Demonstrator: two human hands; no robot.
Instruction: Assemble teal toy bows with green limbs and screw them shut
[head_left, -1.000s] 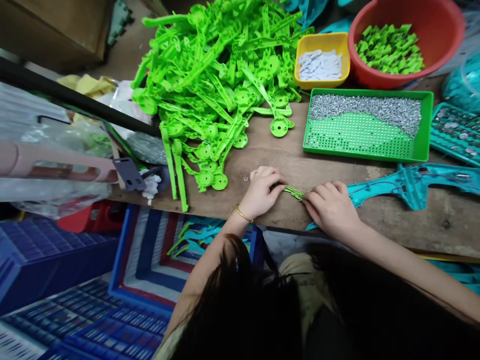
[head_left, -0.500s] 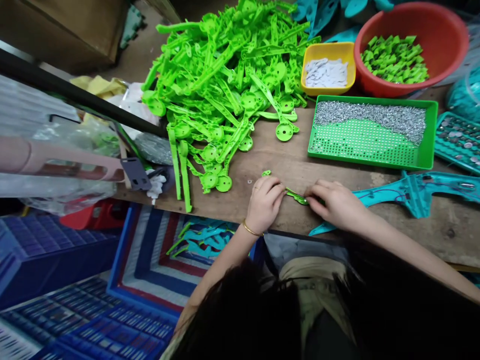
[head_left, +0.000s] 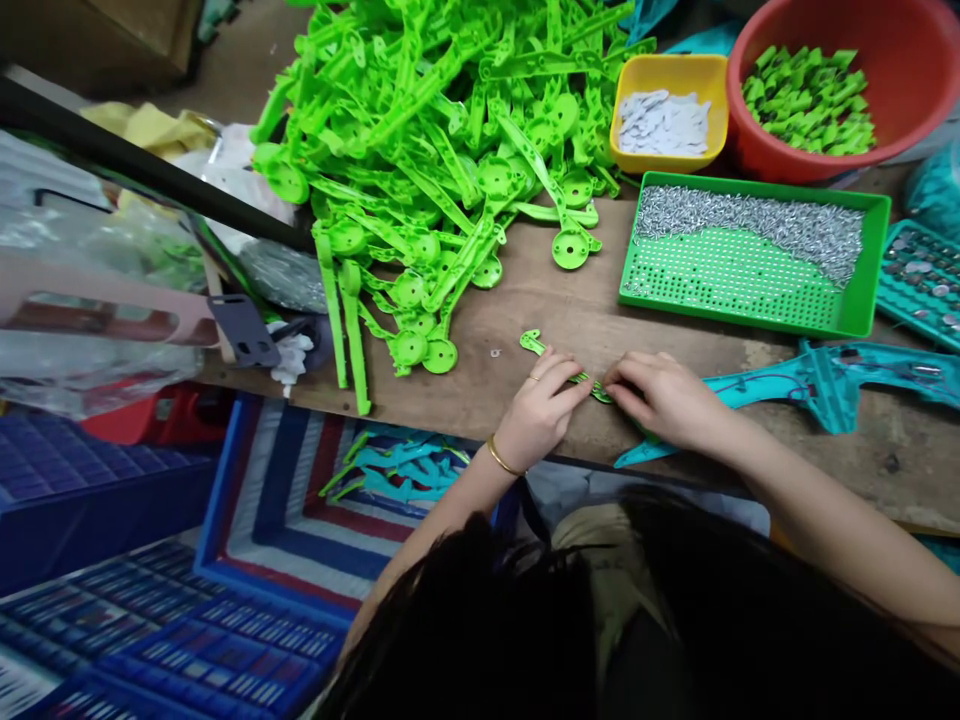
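A slim bright green plastic part lies at the front of the wooden table, its far end bare and its middle under my fingers. My left hand is closed on it, with a ring and a gold bracelet showing. At the part's near end, the fingers of my right hand are pinched together; whatever is between the fingertips is too small to make out. Beside and partly under my right hand lies a long teal plastic piece with a thin dark wire along it.
A heap of green plastic arms covers the back left. Behind my right hand stand a green perforated tray of small screws, a yellow bin of white pieces and a red basin. A blue crate sits below the table edge.
My left hand has slid slightly toward the right hand along the green part, and more of the part's far end shows. The whole view has shifted a little.
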